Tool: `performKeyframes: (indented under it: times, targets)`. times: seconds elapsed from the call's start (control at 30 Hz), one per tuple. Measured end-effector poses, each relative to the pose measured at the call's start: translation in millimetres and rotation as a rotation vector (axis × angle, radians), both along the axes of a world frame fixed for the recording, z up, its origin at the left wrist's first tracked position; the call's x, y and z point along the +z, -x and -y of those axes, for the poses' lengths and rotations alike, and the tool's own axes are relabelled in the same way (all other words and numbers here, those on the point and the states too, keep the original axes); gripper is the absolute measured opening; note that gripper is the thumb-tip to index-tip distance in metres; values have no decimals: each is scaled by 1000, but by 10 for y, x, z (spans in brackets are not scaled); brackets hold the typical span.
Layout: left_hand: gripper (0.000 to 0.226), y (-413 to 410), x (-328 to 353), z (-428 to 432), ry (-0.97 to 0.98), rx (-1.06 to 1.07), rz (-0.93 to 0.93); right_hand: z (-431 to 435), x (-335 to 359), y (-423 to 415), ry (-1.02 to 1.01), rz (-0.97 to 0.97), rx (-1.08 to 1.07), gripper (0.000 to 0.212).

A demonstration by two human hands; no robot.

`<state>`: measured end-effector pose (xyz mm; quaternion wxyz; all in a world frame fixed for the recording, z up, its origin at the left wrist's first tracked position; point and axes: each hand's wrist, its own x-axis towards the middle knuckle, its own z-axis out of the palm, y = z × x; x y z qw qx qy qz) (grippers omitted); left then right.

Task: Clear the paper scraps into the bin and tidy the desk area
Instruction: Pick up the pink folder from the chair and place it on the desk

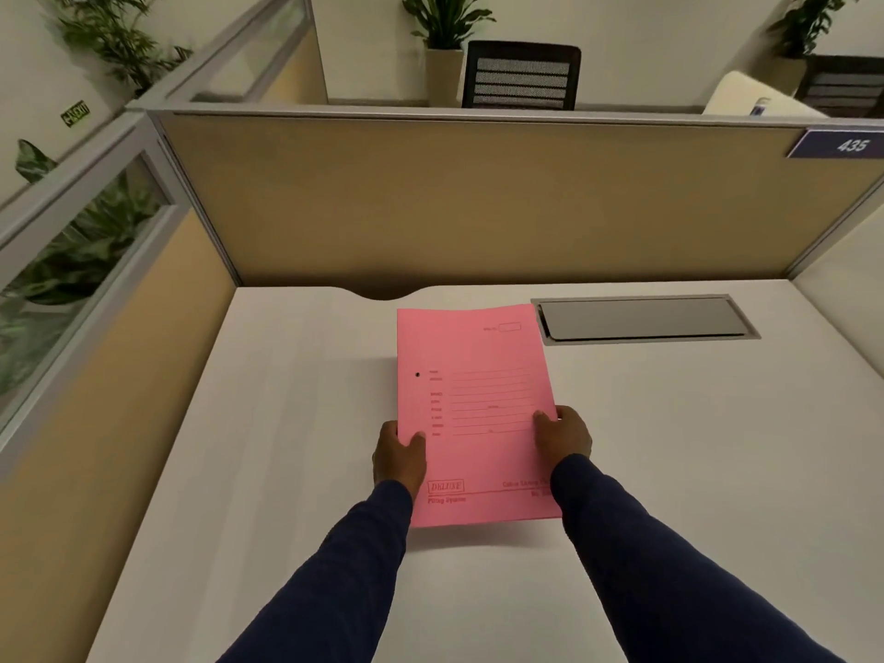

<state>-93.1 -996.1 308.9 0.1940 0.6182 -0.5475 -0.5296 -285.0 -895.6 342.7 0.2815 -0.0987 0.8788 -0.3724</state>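
Observation:
A pink file folder (478, 404) with red printed lines and a "DELUXE" mark is held over the middle of the white desk (287, 423). My left hand (399, 454) grips its left edge, thumb on top. My right hand (564, 435) grips its right edge the same way. The folder's near end is lifted a little and casts a shadow on the desk. No paper scraps and no bin are in view.
A grey metal cable-port flap (643, 318) is set into the desk just right of the folder's far corner. Tan partition walls (478, 198) close the desk at the back and left. Beyond the partition stand a black mesh chair (521, 76) and potted plants (445, 40).

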Motion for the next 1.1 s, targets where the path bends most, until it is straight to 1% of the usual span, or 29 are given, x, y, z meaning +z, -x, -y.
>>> performKeyframes:
  times: [0.1, 0.23, 0.43, 0.57, 0.67, 0.73, 0.8, 0.87, 0.93, 1.0, 1.03, 1.1]
  targets:
    - [15, 67, -76, 158, -27, 1, -3, 185, -57, 66, -11, -3, -7, 34]
    - [19, 157, -148, 349, -51, 6, 10, 383, -148, 144, -33, 1, -7, 35]
    - [18, 292, -249, 534, -95, -10, 33, 559, -277, 267, -65, 9, -3, 34]
    - [26, 396, -317, 632, -109, -23, 38, 669, -359, 352, -70, -15, 7, 35]
    - [25, 459, -344, 684, -116, -21, 37, 721, -405, 397, -69, -21, 10, 37]
    - [24, 507, -373, 723, -112, -20, 35, 766, -453, 445, -74, -33, 23, 43]
    - [28, 546, -386, 744, -71, -25, 51, 798, -495, 483, -75, -48, 51, 55]
    - [40, 585, -403, 745, 40, -61, 116, 820, -536, 511, -107, -130, 130, 66]
    - [55, 602, -405, 721, 210, -166, 270, 820, -582, 512, -194, -277, 288, 73]
    - [68, 608, -439, 665, 366, -375, 460, 818, -667, 496, -276, -372, 481, 75]
    - [72, 613, -480, 635, 403, -486, 522, 821, -731, 485, -322, -391, 575, 75]
    - [77, 628, -574, 577, 409, -658, 606, 832, -857, 464, -428, -390, 716, 76]
